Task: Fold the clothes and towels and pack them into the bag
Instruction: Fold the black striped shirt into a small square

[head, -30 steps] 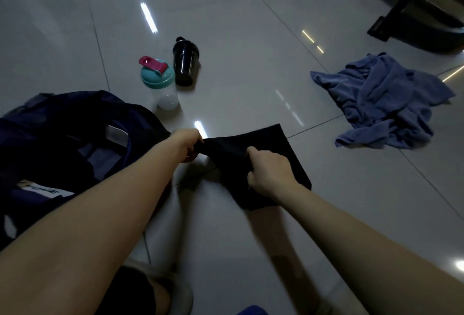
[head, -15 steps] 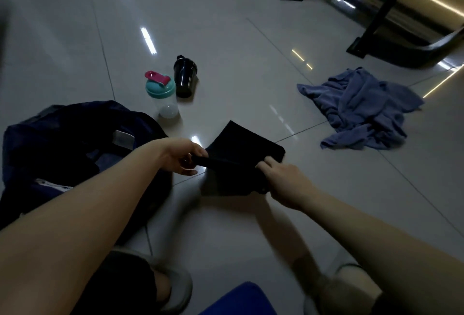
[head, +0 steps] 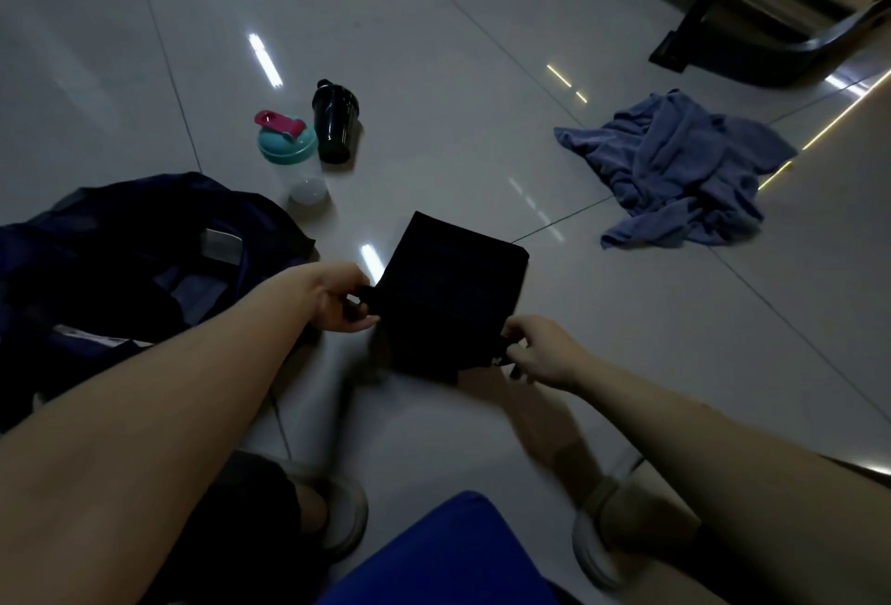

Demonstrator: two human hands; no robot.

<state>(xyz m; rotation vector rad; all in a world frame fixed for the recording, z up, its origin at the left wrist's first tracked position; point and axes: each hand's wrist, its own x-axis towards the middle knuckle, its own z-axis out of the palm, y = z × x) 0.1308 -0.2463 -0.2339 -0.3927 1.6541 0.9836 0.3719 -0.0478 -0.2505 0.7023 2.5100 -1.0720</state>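
— Where is the black garment (head: pixel 448 295)?
— Centre of view, folded small. The left hand (head: pixel 332 298) pinches its nine-o'clock corner and the right hand (head: pixel 540 353) pinches its five-o'clock corner.
— Advice?
— Square both edges, I'd say, then carry it flat to the bag (head: pixel 120 257) at nine o'clock.

You find no text you can read here. The dark bag (head: pixel 120 238), left of your left hand (head: pixel 332 298), carries a white strip label (head: pixel 96 339) just beyond your forearm, but its print is too dim and blurred to make out. A grey patch (head: pixel 222 245) on the bag, beyond that hand, shows no legible marks.
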